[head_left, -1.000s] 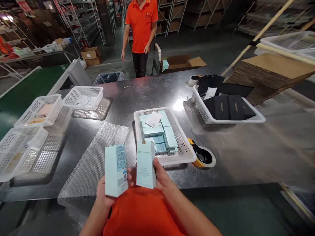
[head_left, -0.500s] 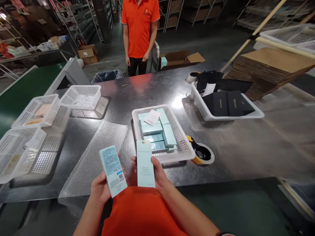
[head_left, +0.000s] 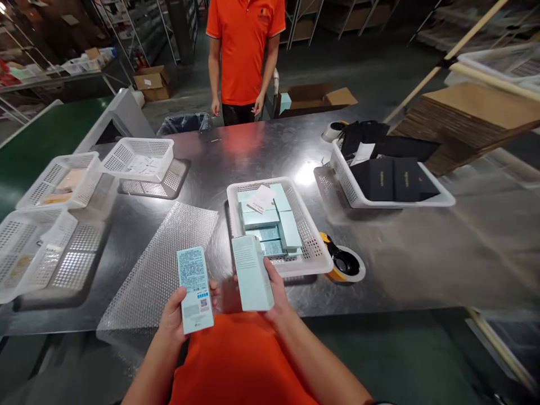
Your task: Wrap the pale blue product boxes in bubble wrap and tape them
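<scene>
Pale-blue cartons, one per hand, held upright above the near desk (head_left: 422, 264) edge: the left hand (head_left: 175, 315) grips the labelled carton (head_left: 194, 289), the right hand (head_left: 274, 289) clasps the plain carton (head_left: 252, 273), long axes pointing away, almost parallel, just apart; the fingers behind both are hidden

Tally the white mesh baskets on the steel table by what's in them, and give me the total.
Pale blue boxes: 1 basket
Black boxes: 1 basket
Paper slips or flat items: 3 baskets
Total: 5 baskets
</scene>
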The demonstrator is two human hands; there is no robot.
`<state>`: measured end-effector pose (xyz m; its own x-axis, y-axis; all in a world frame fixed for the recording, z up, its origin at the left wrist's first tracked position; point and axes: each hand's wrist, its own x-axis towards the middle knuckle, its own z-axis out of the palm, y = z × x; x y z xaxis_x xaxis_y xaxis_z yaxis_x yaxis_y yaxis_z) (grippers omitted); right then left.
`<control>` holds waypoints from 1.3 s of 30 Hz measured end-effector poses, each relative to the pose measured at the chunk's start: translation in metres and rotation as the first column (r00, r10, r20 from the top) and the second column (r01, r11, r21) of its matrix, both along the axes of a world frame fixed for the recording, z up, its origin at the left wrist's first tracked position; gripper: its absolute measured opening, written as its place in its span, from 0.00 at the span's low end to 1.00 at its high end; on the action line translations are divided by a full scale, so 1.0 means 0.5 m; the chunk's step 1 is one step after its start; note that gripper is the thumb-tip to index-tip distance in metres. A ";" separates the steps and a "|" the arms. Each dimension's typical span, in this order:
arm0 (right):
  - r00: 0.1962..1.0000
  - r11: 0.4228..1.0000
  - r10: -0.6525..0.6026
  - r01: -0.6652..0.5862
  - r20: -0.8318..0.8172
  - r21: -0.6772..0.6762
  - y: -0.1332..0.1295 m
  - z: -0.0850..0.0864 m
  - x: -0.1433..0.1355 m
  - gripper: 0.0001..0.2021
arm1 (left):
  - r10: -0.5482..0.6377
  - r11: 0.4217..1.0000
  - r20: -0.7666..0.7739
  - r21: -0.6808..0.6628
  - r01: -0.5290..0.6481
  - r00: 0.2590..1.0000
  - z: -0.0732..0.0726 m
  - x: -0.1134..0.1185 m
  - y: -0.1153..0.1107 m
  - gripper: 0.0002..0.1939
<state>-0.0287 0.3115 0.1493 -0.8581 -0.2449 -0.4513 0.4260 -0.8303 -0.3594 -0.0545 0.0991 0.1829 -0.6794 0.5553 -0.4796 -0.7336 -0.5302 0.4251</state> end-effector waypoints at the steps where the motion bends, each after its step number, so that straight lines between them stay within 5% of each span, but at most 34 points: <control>1: 1.000 1.000 -0.001 0.001 0.001 -0.006 0.000 0.000 -0.001 0.29 | -0.010 1.000 0.008 0.009 0.010 1.000 0.000 0.000 -0.001 0.26; 9: 1.000 0.992 -0.006 0.006 0.003 -0.128 -0.014 0.015 0.006 0.26 | 0.003 0.996 0.091 0.087 -0.011 0.996 -0.003 -0.001 0.000 0.25; 15: 0.994 0.963 0.103 -0.110 -0.041 -0.245 -0.012 0.020 0.013 0.33 | 0.093 0.991 0.221 0.075 -0.112 0.971 0.014 0.004 0.009 0.25; 22: 0.992 0.969 -0.009 0.040 0.129 -0.244 -0.018 0.009 0.008 0.22 | 0.158 0.981 0.341 0.053 -0.187 0.927 0.025 -0.001 0.014 0.26; 28: 0.980 0.959 -0.038 0.092 0.197 -0.269 -0.019 0.009 0.009 0.24 | 0.137 0.974 0.439 0.103 -0.201 0.888 0.031 -0.008 0.013 0.26; 39: 0.938 0.956 -0.010 0.111 0.347 -0.272 -0.032 0.031 -0.001 0.19 | 0.249 0.962 0.594 -0.059 -0.267 0.765 0.056 -0.008 0.034 0.24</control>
<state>-0.0290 0.2955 0.1647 -0.6834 -0.3576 -0.6365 0.4255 -0.9035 0.0509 -0.0583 0.1162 0.2108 -0.3871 0.4198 -0.8210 -0.6686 -0.7409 -0.0636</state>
